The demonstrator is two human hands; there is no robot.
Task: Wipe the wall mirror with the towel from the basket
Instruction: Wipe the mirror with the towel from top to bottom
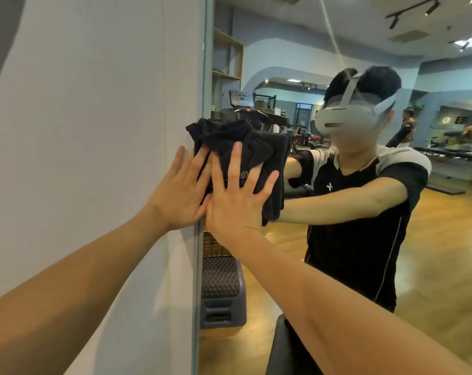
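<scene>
Two-handed wiping at the left margin of the large frameless wall mirror [337,239]. The dark navy, bunched terry towel [245,147] is already out of the basket and is lying flat against the glass, so the fetching stage appears complete and the wiping stage is under way. How much of the glass has been covered cannot be told: no streaks, damp patches or dust lines are showing. As a judgement, most of the surface towards 3 o'clock and 6 o'clock is awaiting attention, since the towel is sitting at the extreme 9 o'clock margin of the mirror.

The right hand [235,196] is pressing the towel with a released grip: fingers straight and spread wide, palm flat on the cloth, nothing clasped. The left hand [175,196] is likewise flat and unclenched; its palm is resting on the pale grey painted wall [94,131] just beside the mirror's edge, while its fingertips are reaching across onto the towel's 9 o'clock side. The two hands are touching at the thumbs.

A woven basket [213,246] is showing in the reflection at 6 o'clock from the hands, above a black ribbed plastic step [220,277]. Whether this is the towel's basket cannot be confirmed.
</scene>
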